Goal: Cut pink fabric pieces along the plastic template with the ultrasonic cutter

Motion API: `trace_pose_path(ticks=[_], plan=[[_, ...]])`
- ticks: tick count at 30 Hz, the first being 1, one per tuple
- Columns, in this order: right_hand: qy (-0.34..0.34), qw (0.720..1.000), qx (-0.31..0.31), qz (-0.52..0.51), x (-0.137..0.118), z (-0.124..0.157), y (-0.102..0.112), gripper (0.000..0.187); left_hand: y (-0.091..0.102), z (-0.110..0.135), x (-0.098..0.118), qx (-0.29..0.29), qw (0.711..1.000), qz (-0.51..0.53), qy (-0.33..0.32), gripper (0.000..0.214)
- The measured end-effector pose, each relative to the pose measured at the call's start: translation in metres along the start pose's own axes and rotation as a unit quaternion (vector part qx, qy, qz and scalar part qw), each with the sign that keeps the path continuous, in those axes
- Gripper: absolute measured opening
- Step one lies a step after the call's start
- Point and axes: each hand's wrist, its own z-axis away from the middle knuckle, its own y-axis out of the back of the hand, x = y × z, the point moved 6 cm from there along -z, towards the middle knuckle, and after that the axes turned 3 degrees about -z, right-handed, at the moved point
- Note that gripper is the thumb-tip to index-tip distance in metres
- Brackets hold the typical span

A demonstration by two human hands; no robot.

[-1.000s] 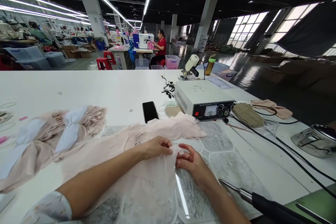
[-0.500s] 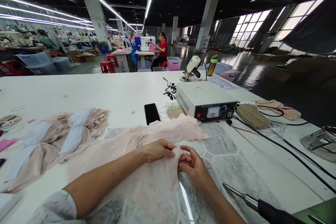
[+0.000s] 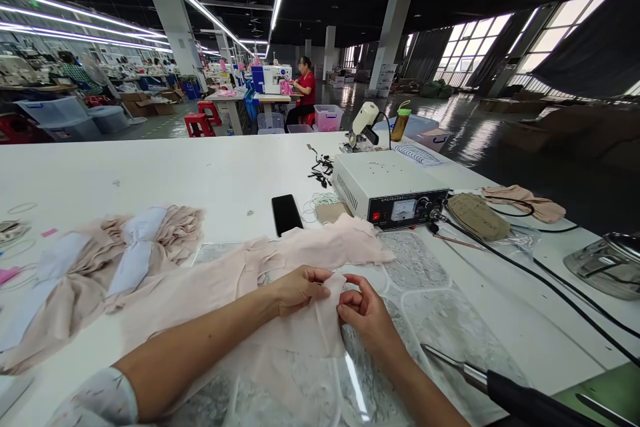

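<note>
A thin, pale pink piece of fabric [image 3: 327, 327] is held up between my hands over a clear, marbled mat [image 3: 450, 327]. My left hand [image 3: 300, 290] pinches its upper edge between thumb and fingers. On the other side, my right hand [image 3: 364, 307] grips the fabric's right edge, its fingers curled and the index finger reaching to the top corner. More pale pink fabric [image 3: 330, 245] lies spread behind the hands and to the left. A pen-like tool with a metal tip and black handle [image 3: 480, 377] rests to the right of my right hand, touching neither hand.
A black phone [image 3: 287, 215] lies behind the fabric. A white control box [image 3: 390, 183] with a cable stands at the back right. Bundled beige fabric [image 3: 185, 230] with white wraps is at left. A glass jar [image 3: 607, 267] sits far right. A person in red [image 3: 305, 90] works beyond the table.
The view has shifted slightly. Both hands keep their hold on the fabric, and its top corner now stands up a little more between them.
</note>
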Motion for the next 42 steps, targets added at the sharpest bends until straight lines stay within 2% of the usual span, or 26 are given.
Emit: trace_pose_path(ticks=[4, 8, 11, 14, 23, 42], plan=[[0.025, 0.999, 0.019, 0.023, -0.005, 0.003, 0.0, 0.046, -0.005, 0.003, 0.004, -0.013, 1.0, 0.006, -0.006, 0.035], [0.066, 0.992, 0.085, 0.067, -0.012, 0.006, 0.009, 0.04, -0.003, 0.004, 0.006, -0.001, 1.0, 0.02, -0.015, 0.03], [0.096, 0.979, 0.137, 0.114, -0.017, 0.009, 0.018, 0.031, 0.001, 0.004, 0.004, 0.017, 0.999, 0.032, -0.011, 0.035], [0.119, 0.969, 0.157, 0.15, -0.021, 0.012, 0.02, 0.028, 0.005, 0.004, 0.0, 0.029, 0.999, 0.042, -0.004, 0.045], [0.142, 0.956, 0.16, 0.203, -0.023, 0.015, 0.019, 0.025, 0.012, 0.003, -0.004, 0.043, 0.997, 0.057, 0.003, 0.052], [0.145, 0.949, 0.133, 0.247, -0.021, 0.017, 0.011, 0.018, 0.016, 0.002, -0.005, 0.057, 0.996, 0.066, 0.011, 0.05]])
